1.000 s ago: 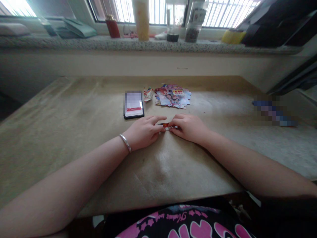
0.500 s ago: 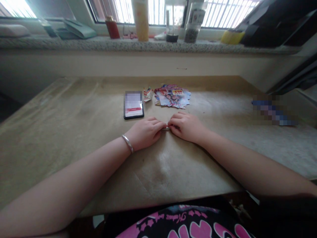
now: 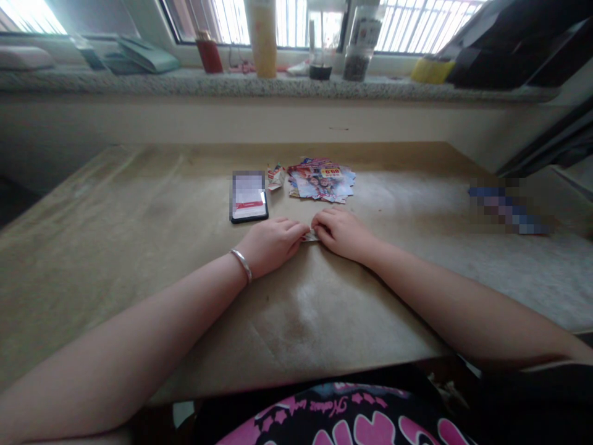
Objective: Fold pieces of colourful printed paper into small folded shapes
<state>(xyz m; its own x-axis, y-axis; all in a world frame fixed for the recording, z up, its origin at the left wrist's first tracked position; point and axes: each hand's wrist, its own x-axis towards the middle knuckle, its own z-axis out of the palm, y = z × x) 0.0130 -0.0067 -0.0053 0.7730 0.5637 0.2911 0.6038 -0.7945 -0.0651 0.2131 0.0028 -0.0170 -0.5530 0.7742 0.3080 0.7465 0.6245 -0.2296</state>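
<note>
A small pale strip of folded paper (image 3: 311, 236) lies low over the table between my hands, most of it hidden under the fingers. My left hand (image 3: 274, 246), with a silver bracelet at the wrist, is closed on its left end. On the other end, my right hand (image 3: 343, 233) pinches with bent fingers. Just beyond them is a fanned stack of colourful printed paper sheets (image 3: 322, 182). A small folded paper piece (image 3: 276, 178) in red and white stands left of the stack, and a phone (image 3: 250, 210) with a blurred screen lies beside it.
The beige table (image 3: 162, 204) runs back to a wall below a stone windowsill (image 3: 185, 83). On the sill are a red bottle (image 3: 210, 55), a tall yellowish container (image 3: 263, 46), clear jars and a yellow object (image 3: 432, 69). A blurred bluish item (image 3: 507, 210) lies at the right.
The strip between my fingers has tipped and shows more of its pale printed face. My right hand has shifted slightly up and left; the phone and stack rest in place.
</note>
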